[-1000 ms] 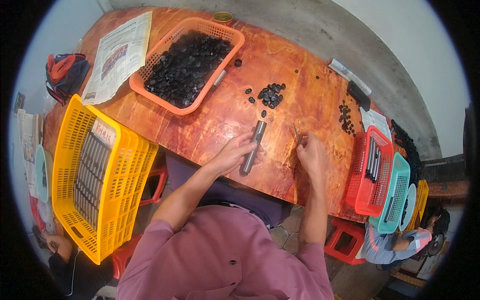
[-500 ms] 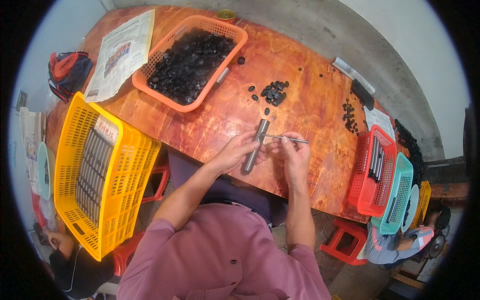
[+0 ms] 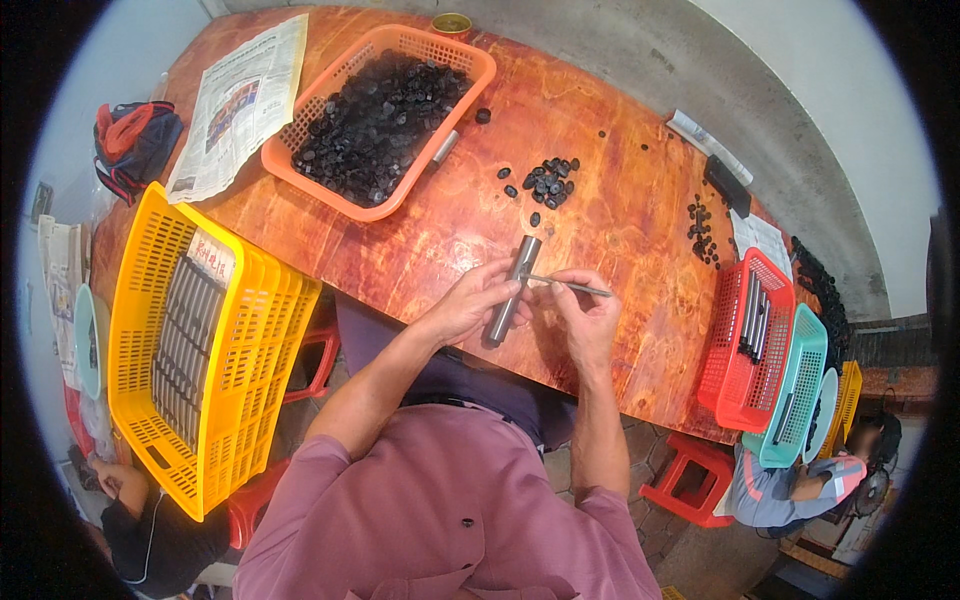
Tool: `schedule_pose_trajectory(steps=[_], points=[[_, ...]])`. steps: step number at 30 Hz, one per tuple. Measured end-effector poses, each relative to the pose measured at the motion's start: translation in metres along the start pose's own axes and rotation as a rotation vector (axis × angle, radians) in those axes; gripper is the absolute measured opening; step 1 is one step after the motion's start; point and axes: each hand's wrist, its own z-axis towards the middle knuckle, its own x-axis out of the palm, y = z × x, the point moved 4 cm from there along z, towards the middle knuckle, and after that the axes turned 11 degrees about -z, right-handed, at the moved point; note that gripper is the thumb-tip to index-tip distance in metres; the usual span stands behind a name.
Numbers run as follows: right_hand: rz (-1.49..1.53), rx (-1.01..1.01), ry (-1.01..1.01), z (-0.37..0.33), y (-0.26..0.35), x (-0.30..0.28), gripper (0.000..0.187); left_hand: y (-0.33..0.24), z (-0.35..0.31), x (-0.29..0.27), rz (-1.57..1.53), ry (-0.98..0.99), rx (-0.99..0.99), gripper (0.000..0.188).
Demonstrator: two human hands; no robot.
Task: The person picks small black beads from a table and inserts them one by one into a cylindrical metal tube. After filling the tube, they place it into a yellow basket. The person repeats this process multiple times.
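My left hand (image 3: 466, 303) is closed around a grey metal tube (image 3: 527, 254), which tilts with its far end leaning right, above the table's near edge. Between the thumb and fingers of my right hand (image 3: 590, 318) is a thin metal rod (image 3: 592, 291). The rod's left end meets the side of the tube; whether it goes into a hole there is too small to tell. Just beyond the tube lies a small pile of black oval parts (image 3: 548, 186), with a few loose ones around it.
An orange basket (image 3: 375, 213) full of black parts stands at the far left, beside newspaper (image 3: 240, 110). Stacked yellow crates (image 3: 225, 400) holding metal tubes are at left. Red (image 3: 722, 375) and green baskets (image 3: 808, 370) sit at right. Two other people are at the lower corners.
The right end of the rod has dipped slightly and my right fingers have shifted on it. My left hand and the tube stay almost in place.
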Motion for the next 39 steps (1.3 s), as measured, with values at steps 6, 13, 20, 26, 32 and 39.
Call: schedule_pose_trajectory(steps=[6,13,20,26,32,39], points=[[-0.075,-0.056,0.005,-0.002,0.011,-0.001,0.010,-0.002,0.000,0.001,0.020,0.006,-0.003,0.046],[-0.342,-0.294,0.009,-0.002,0.025,0.004,0.013,-0.004,-0.001,0.007,0.062,-0.030,0.020,0.049],[-0.652,-0.334,0.046,0.003,0.049,0.014,0.009,-0.001,0.001,0.004,0.096,-0.035,0.068,0.049],[-0.833,-0.519,0.088,0.005,0.058,0.035,0.009,0.000,0.002,0.008,0.109,-0.074,0.157,0.046],[-1.002,-0.562,0.112,0.003,0.055,0.053,0.011,0.003,0.005,0.001,0.156,-0.095,0.179,0.043],[-0.076,-0.088,-0.122,0.012,0.020,-0.004,0.008,-0.001,-0.001,0.000,-0.054,0.009,-0.024,0.047]])
